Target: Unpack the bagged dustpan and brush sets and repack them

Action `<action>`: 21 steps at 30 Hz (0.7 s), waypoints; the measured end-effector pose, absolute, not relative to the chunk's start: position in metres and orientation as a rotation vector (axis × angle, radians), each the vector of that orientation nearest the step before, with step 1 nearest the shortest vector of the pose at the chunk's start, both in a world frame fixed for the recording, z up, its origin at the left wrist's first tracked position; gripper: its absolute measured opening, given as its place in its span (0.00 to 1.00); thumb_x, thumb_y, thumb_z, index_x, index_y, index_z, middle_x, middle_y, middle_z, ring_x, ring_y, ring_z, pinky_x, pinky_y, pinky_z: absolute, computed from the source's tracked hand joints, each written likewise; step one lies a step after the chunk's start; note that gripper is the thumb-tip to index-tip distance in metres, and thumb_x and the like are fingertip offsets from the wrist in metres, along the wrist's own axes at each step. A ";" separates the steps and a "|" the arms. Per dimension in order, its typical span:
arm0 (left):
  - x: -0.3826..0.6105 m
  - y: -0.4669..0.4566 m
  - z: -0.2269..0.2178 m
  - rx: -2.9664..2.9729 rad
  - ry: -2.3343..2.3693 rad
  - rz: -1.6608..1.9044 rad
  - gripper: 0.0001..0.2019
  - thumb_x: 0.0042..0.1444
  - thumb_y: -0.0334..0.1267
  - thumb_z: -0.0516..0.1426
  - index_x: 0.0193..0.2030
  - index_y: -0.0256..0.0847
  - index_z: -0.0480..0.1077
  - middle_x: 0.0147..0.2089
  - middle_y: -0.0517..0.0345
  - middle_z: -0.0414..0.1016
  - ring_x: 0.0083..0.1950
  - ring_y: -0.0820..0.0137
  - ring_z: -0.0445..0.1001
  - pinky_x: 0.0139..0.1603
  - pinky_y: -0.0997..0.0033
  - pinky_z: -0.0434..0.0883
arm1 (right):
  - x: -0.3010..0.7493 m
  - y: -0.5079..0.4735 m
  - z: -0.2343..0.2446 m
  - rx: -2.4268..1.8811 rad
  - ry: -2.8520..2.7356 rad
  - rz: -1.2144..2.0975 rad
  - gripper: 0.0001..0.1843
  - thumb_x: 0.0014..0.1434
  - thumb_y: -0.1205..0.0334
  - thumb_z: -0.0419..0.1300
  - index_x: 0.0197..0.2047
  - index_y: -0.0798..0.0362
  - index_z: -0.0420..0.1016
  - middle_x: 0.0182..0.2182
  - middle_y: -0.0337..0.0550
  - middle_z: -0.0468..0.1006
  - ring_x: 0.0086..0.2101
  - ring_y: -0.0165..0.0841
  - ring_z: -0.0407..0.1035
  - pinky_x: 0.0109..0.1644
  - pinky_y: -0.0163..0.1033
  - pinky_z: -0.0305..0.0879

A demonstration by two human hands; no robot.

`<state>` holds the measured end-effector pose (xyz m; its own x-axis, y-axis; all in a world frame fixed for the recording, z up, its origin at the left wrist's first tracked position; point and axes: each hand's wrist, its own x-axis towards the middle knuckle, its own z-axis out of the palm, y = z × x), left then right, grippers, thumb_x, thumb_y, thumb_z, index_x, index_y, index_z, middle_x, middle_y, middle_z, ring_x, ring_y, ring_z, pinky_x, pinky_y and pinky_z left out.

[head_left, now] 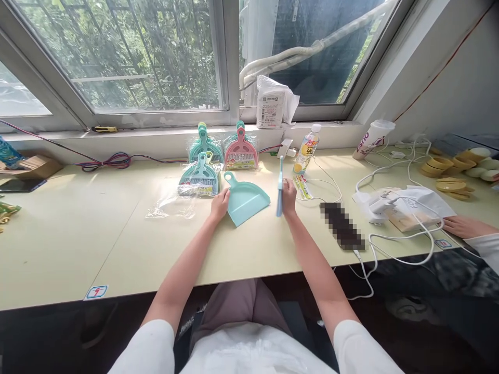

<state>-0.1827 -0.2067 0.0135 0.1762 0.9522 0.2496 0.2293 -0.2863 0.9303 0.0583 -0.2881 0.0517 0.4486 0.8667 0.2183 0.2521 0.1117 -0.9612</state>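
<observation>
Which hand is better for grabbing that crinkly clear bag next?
Probably the left hand: it's nearer the clear bag, though it holds the dustpan. The right hand holds the brush, farther away.

A pale turquoise dustpan (248,201) is held aslant, left of and apart from a light-blue brush (279,195) seen edge-on.

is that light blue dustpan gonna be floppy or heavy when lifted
The dustpan is probably light for its size, since it looks thin-walled. It should be stiff: it shows no sag with the left hand at its edge. Its smooth surface may be slightly slippery.
</observation>
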 end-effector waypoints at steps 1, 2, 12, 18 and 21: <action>-0.187 -0.204 0.014 1.688 1.213 1.148 0.11 0.57 0.46 0.58 0.42 0.46 0.77 0.43 0.50 0.79 0.55 0.48 0.70 0.62 0.51 0.59 | 0.067 -0.288 0.051 -1.533 -1.074 0.470 0.17 0.64 0.48 0.47 0.28 0.49 0.63 0.38 0.47 0.71 0.45 0.40 0.62 0.52 0.43 0.57; -0.191 -0.202 0.015 1.705 1.281 1.136 0.10 0.57 0.46 0.58 0.40 0.46 0.77 0.40 0.50 0.79 0.53 0.48 0.71 0.60 0.51 0.60 | 0.074 -0.287 0.050 -1.665 -1.101 0.315 0.16 0.63 0.50 0.50 0.28 0.49 0.65 0.39 0.48 0.72 0.45 0.41 0.63 0.52 0.45 0.56; -0.195 -0.210 0.030 2.099 1.753 0.747 0.18 0.65 0.44 0.47 0.44 0.42 0.77 0.43 0.49 0.78 0.47 0.58 0.73 0.46 0.65 0.65 | 0.082 -0.286 0.027 -2.274 -1.488 0.038 0.15 0.54 0.54 0.60 0.42 0.50 0.78 0.47 0.49 0.76 0.50 0.45 0.64 0.54 0.49 0.51; -0.194 -0.213 0.031 2.074 1.746 0.710 0.16 0.63 0.44 0.50 0.45 0.43 0.77 0.41 0.51 0.80 0.47 0.58 0.74 0.42 0.67 0.64 | 0.083 -0.288 0.035 -2.283 -1.365 0.022 0.10 0.52 0.57 0.61 0.36 0.52 0.78 0.43 0.48 0.78 0.46 0.43 0.67 0.53 0.47 0.51; -0.191 -0.216 0.031 2.061 1.752 0.733 0.15 0.63 0.43 0.50 0.43 0.42 0.76 0.41 0.50 0.79 0.46 0.57 0.74 0.40 0.67 0.64 | 0.081 -0.289 0.043 -2.193 -1.271 -0.002 0.11 0.55 0.54 0.60 0.37 0.51 0.76 0.42 0.46 0.79 0.44 0.40 0.69 0.50 0.44 0.52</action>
